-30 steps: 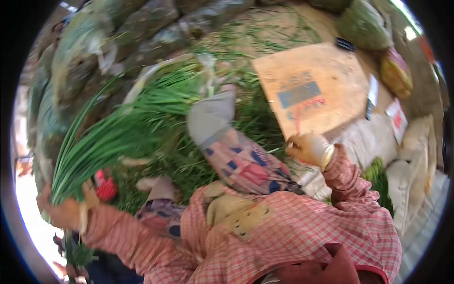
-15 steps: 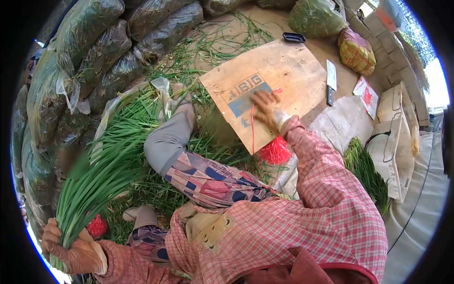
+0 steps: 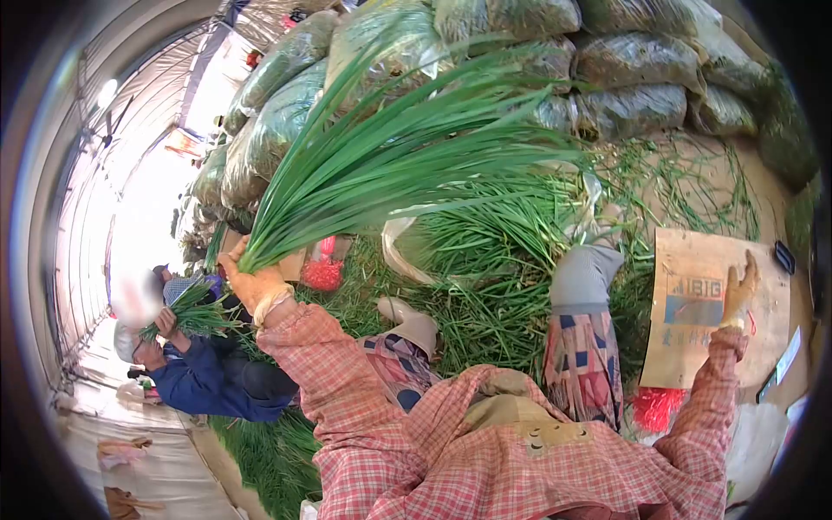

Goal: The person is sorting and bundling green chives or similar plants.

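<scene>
My left hand [image 3: 258, 282] is closed around the pale lower ends of a large bunch of chives [image 3: 407, 156], raised with the long leaves fanning up and to the right. My right hand [image 3: 739, 290] is over the right part of a flat board [image 3: 680, 355] printed with blue lettering, its fingers apart. A short piece of red string [image 3: 752, 324] shows beside that hand on the board. More chives [image 3: 485, 230] lie in an opened white bag between my legs.
Stacked filled bags [image 3: 637, 61] line the far side. A cleaver [image 3: 778, 364] and a black tray [image 3: 783, 257] lie right of the board. Red string bundles [image 3: 656, 409] sit on the ground. A co-worker in blue [image 3: 217, 381] holds greens at left.
The view has swung left, bringing a co-worker into sight. My left hand has lifted the chives up and outward. My right hand stays over the board, with its fingers now raised.
</scene>
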### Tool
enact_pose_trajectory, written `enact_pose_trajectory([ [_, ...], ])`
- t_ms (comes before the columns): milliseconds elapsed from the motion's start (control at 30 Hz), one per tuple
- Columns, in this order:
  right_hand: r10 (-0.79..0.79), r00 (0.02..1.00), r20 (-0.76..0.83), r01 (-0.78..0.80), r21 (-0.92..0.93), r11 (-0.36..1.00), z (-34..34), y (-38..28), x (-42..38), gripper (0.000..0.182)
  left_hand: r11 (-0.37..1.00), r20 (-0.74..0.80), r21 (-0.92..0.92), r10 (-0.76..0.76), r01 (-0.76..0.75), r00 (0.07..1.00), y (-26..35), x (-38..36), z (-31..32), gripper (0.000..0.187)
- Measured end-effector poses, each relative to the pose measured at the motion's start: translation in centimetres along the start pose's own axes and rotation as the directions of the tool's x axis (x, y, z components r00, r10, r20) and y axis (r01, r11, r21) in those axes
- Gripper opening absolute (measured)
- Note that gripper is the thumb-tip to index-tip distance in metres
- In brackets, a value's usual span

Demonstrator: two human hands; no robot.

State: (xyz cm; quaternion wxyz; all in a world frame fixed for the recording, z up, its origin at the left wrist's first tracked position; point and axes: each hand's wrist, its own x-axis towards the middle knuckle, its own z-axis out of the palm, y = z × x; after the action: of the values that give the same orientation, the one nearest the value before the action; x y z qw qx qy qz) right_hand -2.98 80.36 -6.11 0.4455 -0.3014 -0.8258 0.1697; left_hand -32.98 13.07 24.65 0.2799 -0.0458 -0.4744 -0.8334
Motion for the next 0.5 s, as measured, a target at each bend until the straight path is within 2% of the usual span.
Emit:
enact_pose_trajectory([
  [33, -0.044, 0.999, 0.015, 0.04, 0.208, 0.977, 0.7, -2.3, 0.0, 0.045, 1.0, -0.065, -0.027, -0.018, 0.016, 0.998, 0.0, 0.4, -1.0, 0.04],
  [67, 0.036, 0.993, 0.111, -0.062, 0.239, 0.969, 0.4, -7.3, 0.1, 0.042, 0.998, -0.13, -0.058, -0.04, 0.033, 0.991, 0.0, 0.8, -1.9, 0.04],
  [133, 0.05, 0.959, 0.279, -0.151, 0.353, 0.923, -0.3, -16.4, 0.6, 0.042, 0.989, -0.212, -0.14, -0.066, 0.037, 0.975, 0.6, -0.1, -1.9, 0.036],
  [167, 0.007, 0.95, 0.313, -0.164, 0.478, 0.863, 0.2, -19.5, 0.1, 0.042, 0.968, -0.08, -0.249, -0.036, 0.015, 0.996, 0.9, 0.0, -2.7, 0.034],
  [200, -0.042, 0.907, 0.419, -0.204, 0.523, 0.828, 0.1, -22.7, 0.0, 0.042, 0.936, 0.048, -0.351, 0.01, 0.008, 0.999, 1.2, 0.0, -3.8, 0.033],
  [233, -0.122, 0.911, 0.394, -0.195, 0.673, 0.713, 0.6, -25.3, -1.5, 0.044, 0.897, 0.171, -0.441, 0.063, 0.019, 0.983, 1.6, -0.2, -4.8, 0.032],
  [267, -0.253, 0.802, 0.541, -0.25, 0.689, 0.681, -0.2, -28.0, -1.7, 0.044, 0.882, 0.271, -0.472, 0.133, 0.011, 0.953, 2.1, -0.6, -5.3, 0.029],
  [300, -0.382, 0.66, 0.647, -0.237, 0.661, 0.712, -2.6, -32.0, -1.5, 0.042, 0.866, 0.359, -0.5, 0.2, 0.007, 0.912, 2.8, -1.0, -5.2, 0.027],
  [333, -0.513, 0.497, 0.7, -0.303, 0.694, 0.654, -3.5, -34.2, -1.8, 0.039, 0.852, 0.437, -0.523, 0.257, 0.01, 0.862, 3.5, -1.6, -5.0, 0.026],
  [367, -0.653, 0.354, 0.669, -0.297, 0.743, 0.6, -4.1, -35.7, -2.7, 0.039, 0.843, 0.509, -0.538, 0.305, 0.02, 0.805, 4.2, -2.2, -5.1, 0.026],
  [400, -0.767, 0.106, 0.633, -0.245, 0.764, 0.597, -5.0, -37.0, -2.9, 0.041, 0.832, 0.515, -0.555, 0.318, 0.027, 0.796, 4.7, -2.8, -5.2, 0.025],
  [433, -0.868, -0.045, 0.495, -0.318, 0.817, 0.482, -5.5, -38.1, -3.6, 0.041, 0.822, 0.524, -0.569, 0.331, 0.034, 0.785, 5.0, -3.3, -5.4, 0.024],
  [467, -0.879, -0.252, 0.404, -0.528, 0.704, 0.475, -6.4, -38.9, -4.0, 0.038, 0.812, 0.535, -0.582, 0.343, 0.043, 0.772, 5.5, -3.9, -5.7, 0.023],
  [500, -0.96, -0.179, 0.216, -0.56, 0.78, 0.28, -6.6, -39.6, -4.5, 0.039, 0.794, 0.551, -0.598, 0.311, 0.107, 0.774, 6.0, -4.5, -6.3, 0.022],
])
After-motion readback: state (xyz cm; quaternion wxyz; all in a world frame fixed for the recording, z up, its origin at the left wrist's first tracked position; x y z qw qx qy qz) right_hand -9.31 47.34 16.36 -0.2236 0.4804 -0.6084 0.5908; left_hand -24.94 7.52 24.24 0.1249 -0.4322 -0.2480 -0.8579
